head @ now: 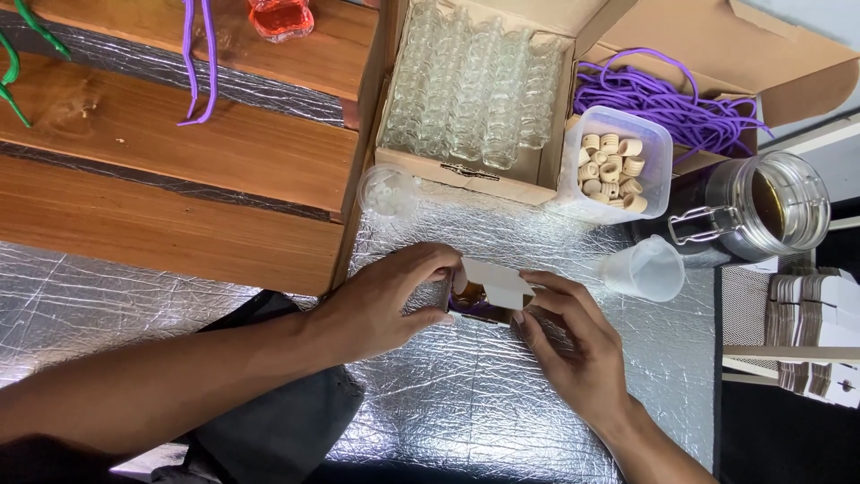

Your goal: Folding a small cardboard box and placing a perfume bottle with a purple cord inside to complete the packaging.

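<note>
**Closing the small box over the bottle**

Head view: left hand and right hand both pinched narrow on a small white box with a dark bottle inside, mid-table on the foil sheet. Best done gently — flap pressed flat, box kept steady from both sides. Tight ahead: plastic cup and lidded tub near. Open foil toward the body — wooden steps bounding the left.

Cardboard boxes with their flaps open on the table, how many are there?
2. The box of small glass bottles sits at top centre, and the box of purple cord is beside it at top right. Others may lie outside the picture.
</note>
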